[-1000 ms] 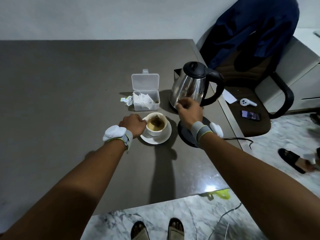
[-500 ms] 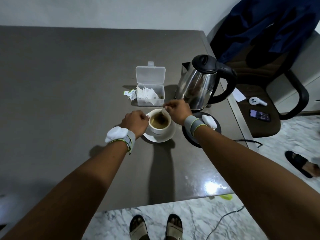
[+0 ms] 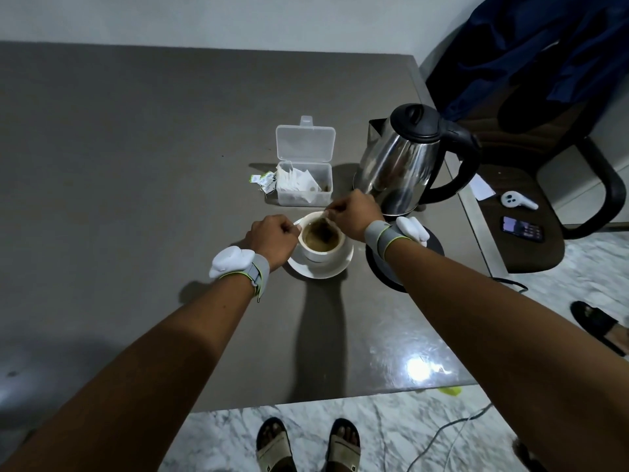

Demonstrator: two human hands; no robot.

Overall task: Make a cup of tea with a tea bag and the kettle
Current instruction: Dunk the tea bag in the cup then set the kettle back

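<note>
One white cup holds murky brown tea.

You have no text here that can be read. The tea bag tags, lying just left of the clear box above the middle of the frame, carry green print too small to make out. The lit screen of the phone at the right edge shows only blurred marks.
</note>
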